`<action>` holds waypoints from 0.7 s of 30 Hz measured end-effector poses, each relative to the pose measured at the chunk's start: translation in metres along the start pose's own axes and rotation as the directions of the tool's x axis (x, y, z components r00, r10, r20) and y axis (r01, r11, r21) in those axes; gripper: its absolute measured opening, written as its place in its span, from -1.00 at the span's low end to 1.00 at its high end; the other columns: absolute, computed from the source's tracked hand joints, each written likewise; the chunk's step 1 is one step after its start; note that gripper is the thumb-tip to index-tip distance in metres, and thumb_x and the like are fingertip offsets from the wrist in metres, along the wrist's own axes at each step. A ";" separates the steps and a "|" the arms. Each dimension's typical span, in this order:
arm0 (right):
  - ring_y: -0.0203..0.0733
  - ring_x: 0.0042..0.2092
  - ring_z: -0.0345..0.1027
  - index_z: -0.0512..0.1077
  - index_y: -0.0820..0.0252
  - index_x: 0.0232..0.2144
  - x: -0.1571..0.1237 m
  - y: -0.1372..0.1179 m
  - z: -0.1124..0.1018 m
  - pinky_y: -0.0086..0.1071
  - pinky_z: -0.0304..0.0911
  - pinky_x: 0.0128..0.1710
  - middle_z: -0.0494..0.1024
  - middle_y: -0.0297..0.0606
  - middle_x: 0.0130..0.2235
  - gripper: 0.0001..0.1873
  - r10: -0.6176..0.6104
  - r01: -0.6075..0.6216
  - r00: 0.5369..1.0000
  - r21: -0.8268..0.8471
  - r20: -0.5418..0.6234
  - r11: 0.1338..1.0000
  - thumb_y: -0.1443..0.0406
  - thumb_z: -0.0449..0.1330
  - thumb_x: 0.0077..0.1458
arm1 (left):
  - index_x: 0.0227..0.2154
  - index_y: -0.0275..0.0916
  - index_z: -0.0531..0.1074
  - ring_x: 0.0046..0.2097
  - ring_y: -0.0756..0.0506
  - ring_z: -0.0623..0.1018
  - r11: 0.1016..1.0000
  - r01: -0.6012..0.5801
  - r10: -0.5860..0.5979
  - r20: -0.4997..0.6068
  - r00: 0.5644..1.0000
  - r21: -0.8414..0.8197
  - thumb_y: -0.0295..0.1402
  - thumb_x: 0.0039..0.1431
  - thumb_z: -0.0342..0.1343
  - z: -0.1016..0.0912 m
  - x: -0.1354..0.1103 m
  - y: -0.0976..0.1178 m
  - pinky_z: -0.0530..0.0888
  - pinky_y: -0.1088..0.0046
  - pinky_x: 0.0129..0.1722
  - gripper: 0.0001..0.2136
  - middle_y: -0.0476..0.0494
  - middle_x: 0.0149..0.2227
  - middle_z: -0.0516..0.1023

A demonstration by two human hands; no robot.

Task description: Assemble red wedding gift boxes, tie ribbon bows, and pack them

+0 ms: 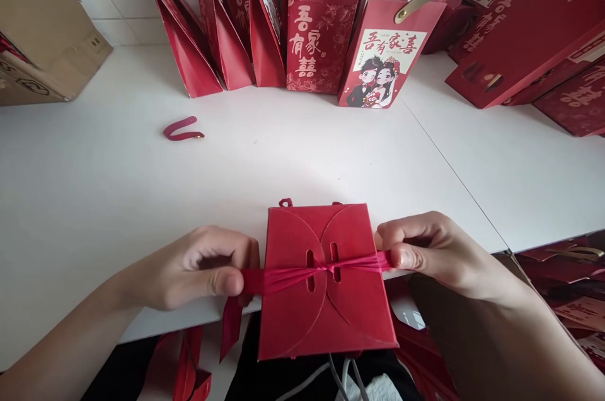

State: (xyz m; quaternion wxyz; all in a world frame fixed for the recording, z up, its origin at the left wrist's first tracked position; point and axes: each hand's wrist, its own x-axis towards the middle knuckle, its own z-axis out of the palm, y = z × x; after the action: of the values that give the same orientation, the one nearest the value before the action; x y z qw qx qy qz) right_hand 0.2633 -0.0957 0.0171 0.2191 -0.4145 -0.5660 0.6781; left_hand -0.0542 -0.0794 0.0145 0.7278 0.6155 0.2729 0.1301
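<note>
A red gift box (302,325) with curved interlocking flaps and two slots faces me at the front edge of the table. Across its top runs a magenta ribbon (283,278), crossed into a tight twist between the slots. My left hand (208,268) pinches the ribbon just past the box's left edge, and a loose tail hangs below those fingers. On the other side, my right hand (425,253) grips the ribbon between thumb and forefinger beside the right edge. The ribbon is stretched straight between both hands.
A loose dark red strap (182,130) lies on the white table (118,180). Several red gift bags (321,41) stand along the back wall. More red boxes (529,41) are piled at the right. A cardboard box (47,29) sits at the far left.
</note>
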 end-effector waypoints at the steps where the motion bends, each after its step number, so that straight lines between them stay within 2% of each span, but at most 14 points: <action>1: -0.39 -0.52 -0.01 0.33 0.26 -0.62 0.002 -0.001 -0.002 -0.41 -0.12 -0.52 0.20 -0.39 -0.58 -0.55 -0.006 0.006 1.000 -0.022 0.003 1.000 0.01 0.24 0.03 | -0.59 -0.24 0.12 -0.50 0.05 0.18 1.000 0.011 -0.011 -0.001 1.000 0.010 -0.12 0.19 0.04 -0.001 0.001 0.000 0.13 0.52 -0.53 -0.62 0.05 -0.56 0.19; 5: -0.40 -0.53 -0.06 0.33 0.24 -0.61 0.004 -0.006 -0.006 -0.41 -0.14 -0.55 0.17 -0.41 -0.59 -0.55 -0.068 0.069 0.997 -0.056 0.028 0.996 0.01 0.20 0.06 | -0.61 -0.23 0.12 -0.52 0.06 0.18 0.999 0.038 -0.038 -0.004 0.999 -0.026 -0.09 0.17 0.05 0.002 0.002 0.006 0.16 0.54 -0.55 -0.60 0.04 -0.56 0.19; 7: -0.39 -0.53 -0.06 0.35 0.21 -0.60 0.000 -0.013 -0.007 -0.41 -0.12 -0.55 0.16 -0.41 -0.57 -0.58 -0.146 0.147 0.989 -0.039 0.034 0.988 0.03 0.17 0.11 | -0.62 -0.24 0.12 -0.52 0.06 0.18 0.998 0.061 -0.062 -0.048 0.997 -0.026 -0.08 0.15 0.05 0.006 0.001 0.012 0.17 0.53 -0.55 -0.59 0.03 -0.55 0.19; 9: -0.34 -0.48 0.06 0.38 0.17 -0.59 -0.007 -0.024 -0.004 -0.40 0.00 -0.51 0.23 -0.36 -0.52 -0.62 -0.253 0.254 0.967 -0.030 0.033 0.967 0.06 0.17 0.13 | -0.64 -0.24 0.13 -0.50 0.04 0.21 0.995 0.102 -0.098 -0.146 0.984 0.021 -0.06 0.13 0.05 0.011 -0.001 0.020 0.19 0.51 -0.52 -0.59 0.01 -0.54 0.20; 11: -0.26 -0.37 0.25 0.44 0.14 -0.57 -0.012 -0.036 0.002 -0.34 0.17 -0.40 0.39 -0.25 -0.38 -0.67 -0.331 0.332 0.943 -0.053 0.027 0.942 0.09 0.19 0.11 | -0.65 -0.25 0.18 -0.48 0.02 0.23 0.982 0.159 -0.128 -0.264 0.956 0.098 -0.07 0.14 0.03 0.016 -0.003 0.030 0.22 0.50 -0.50 -0.59 0.00 -0.54 0.23; 13: -0.17 -0.24 0.37 0.48 0.13 -0.55 -0.013 -0.048 0.010 -0.26 0.27 -0.26 0.48 -0.18 -0.19 -0.72 -0.358 0.359 0.933 -0.090 0.024 0.929 0.11 0.21 0.10 | -0.64 -0.25 0.25 -0.48 0.02 0.25 0.962 0.215 -0.145 -0.356 0.923 0.167 -0.10 0.16 0.01 0.021 -0.005 0.042 0.24 0.50 -0.49 -0.62 -0.01 -0.55 0.25; 15: -0.12 -0.18 0.41 0.50 0.13 -0.51 -0.011 -0.058 0.020 -0.22 0.30 -0.20 0.51 -0.17 -0.08 -0.76 -0.366 0.366 0.930 -0.118 0.022 0.923 0.15 0.21 0.11 | -0.62 -0.25 0.31 -0.51 0.03 0.27 0.944 0.260 -0.164 -0.399 0.902 0.201 -0.13 0.17 0.01 0.026 -0.007 0.055 0.25 0.52 -0.51 -0.65 0.00 -0.59 0.26; 17: -0.15 -0.20 0.44 0.52 0.15 -0.47 -0.007 -0.064 0.030 -0.27 0.32 -0.22 0.54 -0.20 -0.10 -0.80 -0.384 0.382 0.923 -0.145 0.019 0.913 0.20 0.21 0.12 | -0.59 -0.24 0.34 -0.56 0.05 0.28 0.928 0.305 -0.194 -0.422 0.886 0.215 -0.13 0.17 0.02 0.031 -0.010 0.067 0.23 0.54 -0.55 -0.67 0.02 -0.61 0.29; 21: -0.25 -0.32 0.42 0.54 0.19 -0.36 0.003 -0.067 0.044 -0.40 0.29 -0.35 0.58 -0.26 -0.31 -0.85 -0.437 0.407 0.898 -0.280 -0.051 0.869 0.25 0.20 0.14 | -0.57 -0.23 0.35 -0.57 0.06 0.30 0.904 0.331 -0.180 -0.460 0.869 0.272 -0.15 0.17 0.04 0.043 -0.014 0.082 0.25 0.57 -0.56 -0.70 0.03 -0.61 0.33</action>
State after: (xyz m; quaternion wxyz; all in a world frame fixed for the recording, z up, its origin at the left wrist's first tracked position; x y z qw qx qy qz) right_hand 0.2148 -0.1017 0.0806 0.3366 -0.3436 -0.7143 0.5083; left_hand -0.0290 -0.1052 0.1012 0.5435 0.6468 0.5230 0.1126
